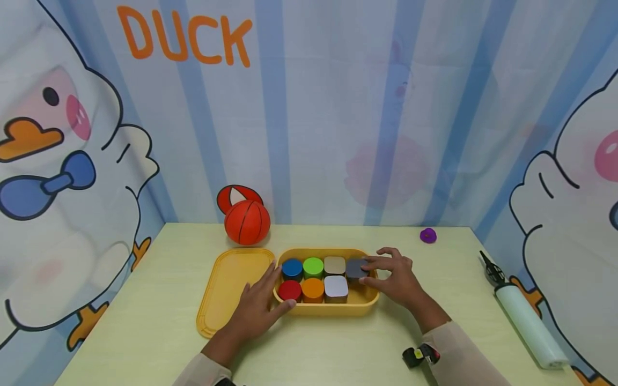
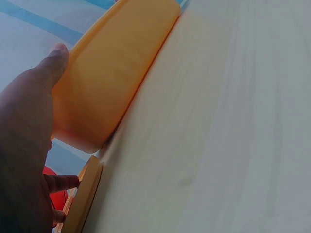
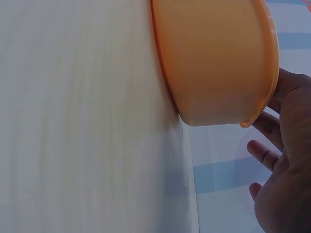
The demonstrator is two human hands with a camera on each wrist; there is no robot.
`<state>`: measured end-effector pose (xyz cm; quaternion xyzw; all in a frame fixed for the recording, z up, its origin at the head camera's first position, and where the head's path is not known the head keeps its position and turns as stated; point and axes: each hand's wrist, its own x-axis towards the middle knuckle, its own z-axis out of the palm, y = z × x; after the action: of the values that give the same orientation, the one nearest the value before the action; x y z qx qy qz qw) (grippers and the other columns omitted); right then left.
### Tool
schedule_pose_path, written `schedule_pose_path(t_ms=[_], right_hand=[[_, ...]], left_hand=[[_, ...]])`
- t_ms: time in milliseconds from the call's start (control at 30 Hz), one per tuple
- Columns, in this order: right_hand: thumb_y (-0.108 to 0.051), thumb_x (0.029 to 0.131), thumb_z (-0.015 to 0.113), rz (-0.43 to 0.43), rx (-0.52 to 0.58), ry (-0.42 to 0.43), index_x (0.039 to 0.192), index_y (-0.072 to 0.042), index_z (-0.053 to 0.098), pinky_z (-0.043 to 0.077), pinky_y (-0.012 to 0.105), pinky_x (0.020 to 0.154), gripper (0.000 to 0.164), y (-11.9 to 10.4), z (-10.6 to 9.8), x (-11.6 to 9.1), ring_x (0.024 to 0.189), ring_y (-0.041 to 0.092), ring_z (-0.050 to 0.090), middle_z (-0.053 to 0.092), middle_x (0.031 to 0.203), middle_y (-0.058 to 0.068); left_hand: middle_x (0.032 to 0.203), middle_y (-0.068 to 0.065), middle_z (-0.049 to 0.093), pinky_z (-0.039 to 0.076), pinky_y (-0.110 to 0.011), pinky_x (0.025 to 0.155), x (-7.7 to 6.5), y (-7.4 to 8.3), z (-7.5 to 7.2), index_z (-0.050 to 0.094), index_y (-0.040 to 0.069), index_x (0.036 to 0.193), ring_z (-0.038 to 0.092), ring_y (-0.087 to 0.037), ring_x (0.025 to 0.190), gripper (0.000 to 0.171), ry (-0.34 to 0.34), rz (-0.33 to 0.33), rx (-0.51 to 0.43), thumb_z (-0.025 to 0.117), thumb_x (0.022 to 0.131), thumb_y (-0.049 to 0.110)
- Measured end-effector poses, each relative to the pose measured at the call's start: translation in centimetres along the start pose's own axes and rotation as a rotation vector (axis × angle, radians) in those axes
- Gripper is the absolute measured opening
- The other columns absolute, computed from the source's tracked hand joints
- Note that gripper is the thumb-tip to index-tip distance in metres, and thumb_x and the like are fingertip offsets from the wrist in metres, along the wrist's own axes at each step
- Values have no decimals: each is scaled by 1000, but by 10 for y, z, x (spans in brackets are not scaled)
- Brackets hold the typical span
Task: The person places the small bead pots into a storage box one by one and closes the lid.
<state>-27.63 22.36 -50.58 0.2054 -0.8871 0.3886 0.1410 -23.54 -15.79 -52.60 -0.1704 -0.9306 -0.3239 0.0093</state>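
Note:
A yellow box [image 1: 357, 309] holds several coloured blocks in two rows. In the head view, the back row has a blue block [image 1: 292, 267], a green block [image 1: 313, 266], a beige block [image 1: 335, 264] and a dark grey block [image 1: 355, 268]. A red block [image 1: 290, 289], an orange block [image 1: 313, 289] and a white-topped block [image 1: 335, 287] form the front row. My right hand [image 1: 398, 279] pinches the grey block between thumb and fingers at the box's right end. My left hand [image 1: 256, 311] rests at the left end, fingers fairly straight, thumb along the front rim.
The yellow lid [image 1: 217, 289] lies left of the box, partly under my left hand. Behind are a red ball-like toy [image 1: 247, 222] and a small purple object [image 1: 428, 235]. A pale green cylinder with a black tip [image 1: 531, 324] lies on the right.

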Motion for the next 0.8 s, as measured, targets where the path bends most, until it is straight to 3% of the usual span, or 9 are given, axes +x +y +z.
schedule_pose_path(t_ms=[800], right_hand=[[-17,90,90,-46,-108,-165,117,-15,84,23,67,106,28,-8,-8,6,137,41,52,80,126,7]], left_hand=[[185,4,15,9,-85,128,0,2,0,24,22,176,26,-35,170,92,-4,-9,-3,64,104,63]])
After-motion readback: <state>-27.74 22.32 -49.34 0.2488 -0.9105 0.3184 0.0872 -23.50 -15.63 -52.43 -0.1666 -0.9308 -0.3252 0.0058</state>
